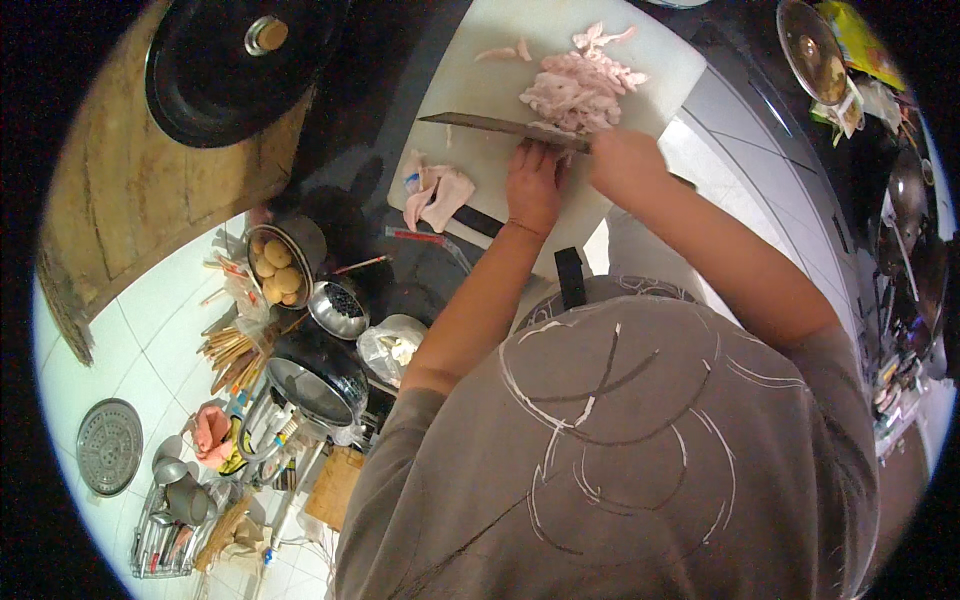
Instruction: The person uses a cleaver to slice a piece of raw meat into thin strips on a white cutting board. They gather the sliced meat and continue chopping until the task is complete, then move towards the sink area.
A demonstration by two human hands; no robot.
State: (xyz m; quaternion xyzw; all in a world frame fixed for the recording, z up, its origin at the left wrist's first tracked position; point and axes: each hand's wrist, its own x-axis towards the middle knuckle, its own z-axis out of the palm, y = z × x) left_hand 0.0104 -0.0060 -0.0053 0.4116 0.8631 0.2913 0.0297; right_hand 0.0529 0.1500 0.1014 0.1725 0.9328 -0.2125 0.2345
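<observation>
My right hand point(626, 169) grips the handle of a kitchen knife point(495, 124), whose long blade points left across a white cutting board point(465, 90). My left hand point(534, 184) is on the board just on the near side of the blade, fingertips down beside it. A bit of raw pink meat point(564, 159) shows at those fingers; the rest of it is hidden. Beyond the blade lies a heap of pale pink sliced meat point(574, 94), with a few loose strips point(499, 53) to its left. A larger folded piece of meat point(448, 191) with a blue mark rests near the board's left edge.
A wooden board point(202, 180) with a black lid point(225, 90) is at upper left. Below it stand a bowl of round yellowish-brown items point(277, 266), a metal bowl point(341, 309) with dark contents and a pot point(315, 394). A glass lid point(811, 52) is at upper right.
</observation>
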